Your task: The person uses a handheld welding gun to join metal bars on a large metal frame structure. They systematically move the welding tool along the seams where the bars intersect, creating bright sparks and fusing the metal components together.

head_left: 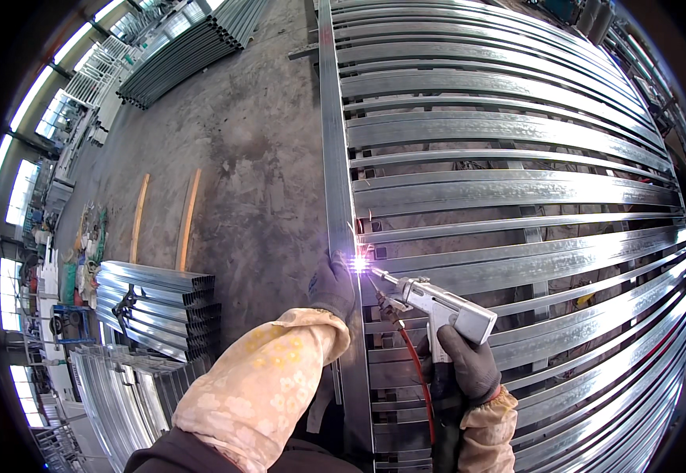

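- The spark (359, 263), at the edge of the rail (336, 158) and just beside your left hand (332, 287), probably risked a burn if the welding gun (451, 309) slipped.
- Your right hand (470, 364) grasped that gun, right of the rail.
- I could not tell whether your left hand gripped the rail.
- No container was plain near the rail.

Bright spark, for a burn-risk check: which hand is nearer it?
Left. The left hand is just lower left of the bright spark; the right hand, farther lower right, grips the torch.
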Motion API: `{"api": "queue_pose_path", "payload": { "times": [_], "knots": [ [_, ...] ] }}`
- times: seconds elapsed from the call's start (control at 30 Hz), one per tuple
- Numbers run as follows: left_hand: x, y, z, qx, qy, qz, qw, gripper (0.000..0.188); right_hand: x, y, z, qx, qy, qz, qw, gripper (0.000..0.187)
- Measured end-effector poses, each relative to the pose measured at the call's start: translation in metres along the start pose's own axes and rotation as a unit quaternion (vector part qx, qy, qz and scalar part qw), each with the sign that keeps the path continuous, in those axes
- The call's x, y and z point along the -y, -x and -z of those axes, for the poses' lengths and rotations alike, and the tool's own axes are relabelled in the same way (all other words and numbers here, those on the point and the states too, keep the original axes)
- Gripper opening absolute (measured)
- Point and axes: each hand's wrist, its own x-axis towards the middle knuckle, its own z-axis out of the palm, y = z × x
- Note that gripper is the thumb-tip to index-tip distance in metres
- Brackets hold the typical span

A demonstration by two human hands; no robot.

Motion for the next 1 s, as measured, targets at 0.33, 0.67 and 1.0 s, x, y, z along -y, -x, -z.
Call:
{"api": "queue_pose_path", "payload": {
  "times": [0.33,0.67,1.0],
  "knots": [
    [0.000,-0.001,0.001,0.006,0.009,0.006,1.000,0.054,0.002,0.003,-0.002,0.001,0.001,-0.010,1.000,0.026],
    [0.001,-0.001,0.000,0.004,-0.013,0.009,1.000,0.056,0.000,0.005,0.001,-0.007,0.023,-0.006,1.000,0.026],
    [0.024,-0.016,-0.014,0.018,-0.018,0.000,1.000,0.058,0.003,0.010,-0.001,-0.006,0.019,-0.019,1.000,0.027]
  ]
}}
